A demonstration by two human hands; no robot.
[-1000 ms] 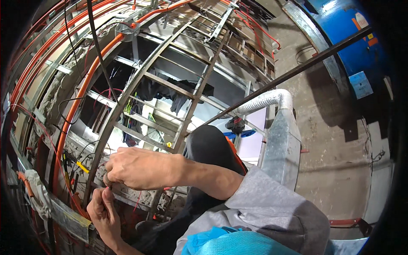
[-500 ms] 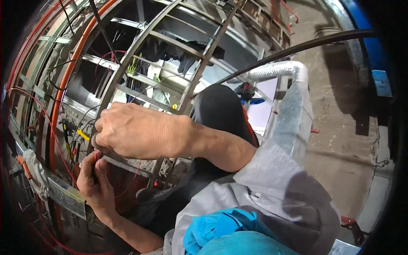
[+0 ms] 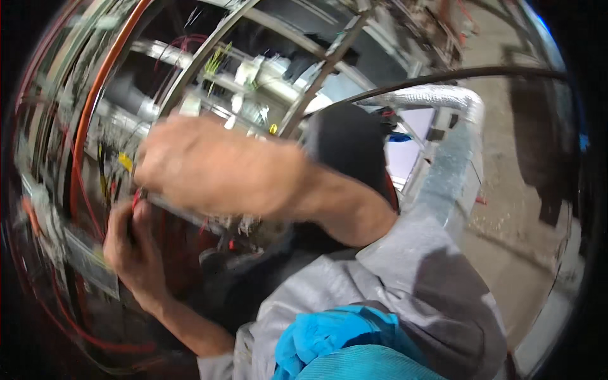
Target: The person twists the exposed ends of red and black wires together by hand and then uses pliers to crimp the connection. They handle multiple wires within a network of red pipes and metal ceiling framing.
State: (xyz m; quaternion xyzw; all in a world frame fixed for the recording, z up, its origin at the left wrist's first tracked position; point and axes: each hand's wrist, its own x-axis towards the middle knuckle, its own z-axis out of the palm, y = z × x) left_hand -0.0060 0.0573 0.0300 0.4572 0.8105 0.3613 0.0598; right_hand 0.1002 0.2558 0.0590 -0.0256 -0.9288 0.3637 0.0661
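My left hand (image 3: 134,256) is raised at the left, thumb and forefinger pinched on a short piece of red wire (image 3: 137,199). Just above it is my right hand (image 3: 196,163), reaching across from the right with its back up and its fingers curled in. Motion blurs this hand, and whatever its fingers hold is hidden beneath it. The red wire's tip points up toward the right hand's fingers. Behind the left hand, a longer thin red wire (image 3: 85,183) hangs down; whether it joins the pinched piece I cannot tell.
An orange conduit (image 3: 95,95) runs up the left side beside metal framing. A metal ladder-like frame (image 3: 218,39) stands ahead. My bent knee (image 3: 347,136) in dark trousers is at the centre. Silvery duct (image 3: 446,183) and a dark bar (image 3: 456,74) lie to the right.
The view has shifted a little. Both hands stay close together, the left still pinching the red wire. My right hand has risen slightly and is now blurred by motion.
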